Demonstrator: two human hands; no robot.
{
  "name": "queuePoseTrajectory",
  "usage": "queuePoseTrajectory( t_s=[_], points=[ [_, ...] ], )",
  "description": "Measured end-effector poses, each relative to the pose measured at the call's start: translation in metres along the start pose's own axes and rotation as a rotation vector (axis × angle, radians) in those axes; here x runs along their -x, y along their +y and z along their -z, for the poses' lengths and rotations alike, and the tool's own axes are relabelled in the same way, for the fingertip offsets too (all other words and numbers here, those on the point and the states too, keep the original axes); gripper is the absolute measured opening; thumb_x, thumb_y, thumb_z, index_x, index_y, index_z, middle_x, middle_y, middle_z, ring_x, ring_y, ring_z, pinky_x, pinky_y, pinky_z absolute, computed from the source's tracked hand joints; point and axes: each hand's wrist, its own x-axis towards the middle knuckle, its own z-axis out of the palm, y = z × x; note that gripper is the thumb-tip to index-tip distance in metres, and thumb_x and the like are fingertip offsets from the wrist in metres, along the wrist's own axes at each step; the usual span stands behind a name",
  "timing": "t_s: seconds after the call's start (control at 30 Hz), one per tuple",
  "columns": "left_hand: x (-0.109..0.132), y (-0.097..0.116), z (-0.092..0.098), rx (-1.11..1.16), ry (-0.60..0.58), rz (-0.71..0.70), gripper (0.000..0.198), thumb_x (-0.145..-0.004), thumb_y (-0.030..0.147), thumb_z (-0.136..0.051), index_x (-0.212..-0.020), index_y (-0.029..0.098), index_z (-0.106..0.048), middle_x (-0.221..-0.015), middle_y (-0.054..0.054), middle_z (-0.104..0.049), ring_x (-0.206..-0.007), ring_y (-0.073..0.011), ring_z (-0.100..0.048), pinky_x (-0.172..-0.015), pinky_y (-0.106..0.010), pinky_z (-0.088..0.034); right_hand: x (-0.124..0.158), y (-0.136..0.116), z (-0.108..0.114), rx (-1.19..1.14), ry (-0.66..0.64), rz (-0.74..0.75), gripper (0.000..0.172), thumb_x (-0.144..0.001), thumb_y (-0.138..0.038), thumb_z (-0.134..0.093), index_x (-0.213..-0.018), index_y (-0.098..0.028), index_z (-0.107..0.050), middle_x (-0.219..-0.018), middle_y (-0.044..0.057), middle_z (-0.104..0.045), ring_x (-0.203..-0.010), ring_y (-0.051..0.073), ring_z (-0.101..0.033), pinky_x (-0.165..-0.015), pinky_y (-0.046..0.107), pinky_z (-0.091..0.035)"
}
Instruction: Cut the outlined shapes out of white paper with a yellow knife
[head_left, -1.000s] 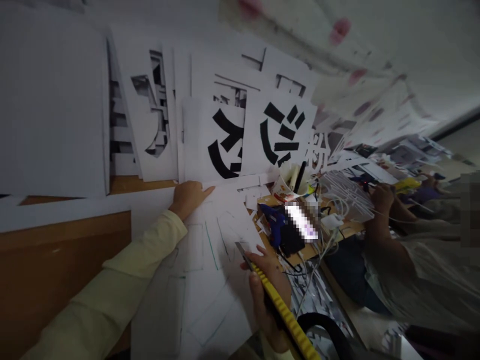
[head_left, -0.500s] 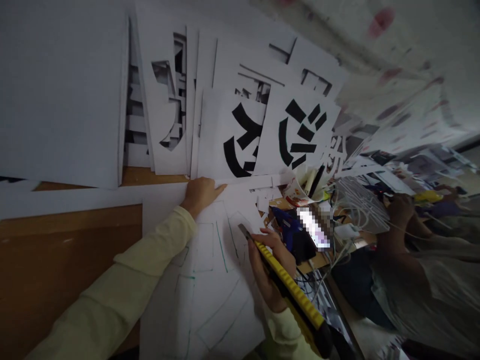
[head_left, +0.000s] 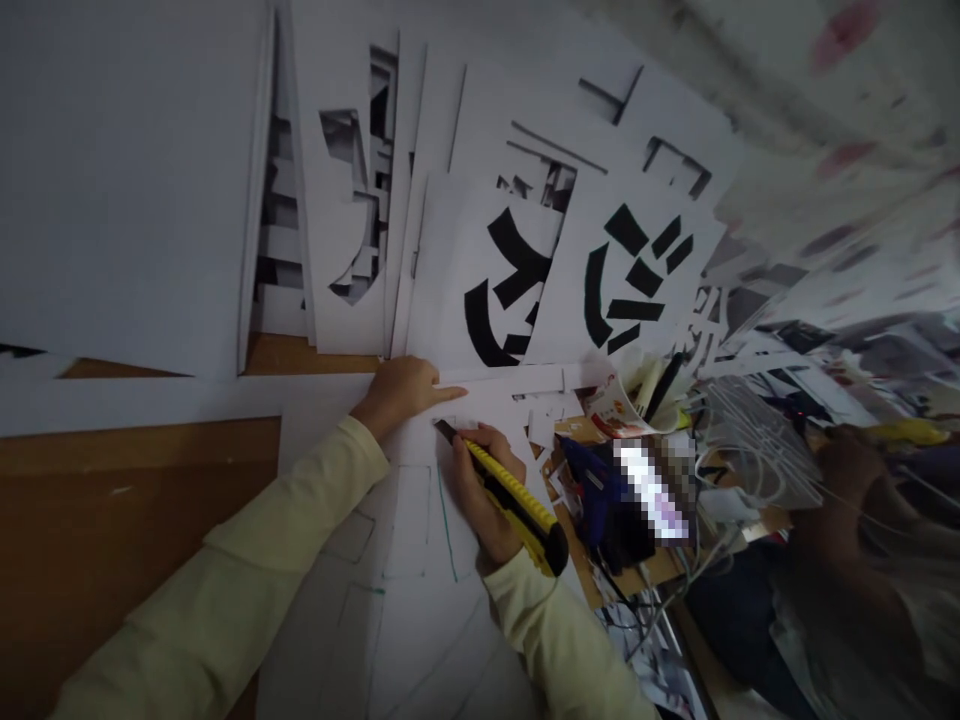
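Observation:
My left hand (head_left: 405,390) lies flat with fingers stretched out, pressing the top of a white sheet (head_left: 420,560) marked with green pen lines. My right hand (head_left: 480,490) is wrapped round a yellow utility knife (head_left: 510,490); its blade tip rests on the sheet just below my left fingers, at the top of a green line. Both arms wear pale yellow sleeves.
Several white sheets with cut-out or black printed characters (head_left: 517,290) lean at the back. A blue glue gun (head_left: 592,490), a cup of pens (head_left: 637,400), cables and paper scraps crowd the right. Another person's arm (head_left: 847,480) works at far right. Brown board (head_left: 112,520) shows left.
My right hand has carried the knife up and left across the sheet until the blade tip sits close under my left hand. The left hand stays pressed on the sheet.

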Motion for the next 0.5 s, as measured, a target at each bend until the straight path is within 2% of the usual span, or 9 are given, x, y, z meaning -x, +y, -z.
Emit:
queuePoseTrajectory(
  t_s=[0.23,0.5],
  points=[
    [-0.002,-0.0013,-0.0014,0.04,-0.006,0.012,0.068,-0.088,0.082,-0.052,-0.063,0.02,-0.064,-0.059,-0.007,-0.061,-0.067,-0.0234,-0.061,-0.062,-0.035,-0.032,0.0002,0.004,-0.0035,0.024,-0.052,0.03,0.01,-0.098,-0.03,-0.062,-0.097,-0.025,-0.07,-0.09,0.003,-0.079,-0.089,0.022,-0.077,-0.103,0.046,-0.059],
    [-0.0017,-0.0011,-0.0013,0.026,-0.006,0.011,0.066,-0.089,0.079,-0.053,-0.061,0.02,-0.06,-0.062,-0.007,-0.06,-0.068,-0.023,-0.059,-0.06,-0.035,-0.028,0.0014,0.0039,-0.0038,0.015,-0.066,0.02,0.009,-0.098,-0.029,-0.062,-0.098,-0.025,-0.07,-0.091,0.003,-0.079,-0.09,0.022,-0.077,-0.102,0.045,-0.059]
  ],
)
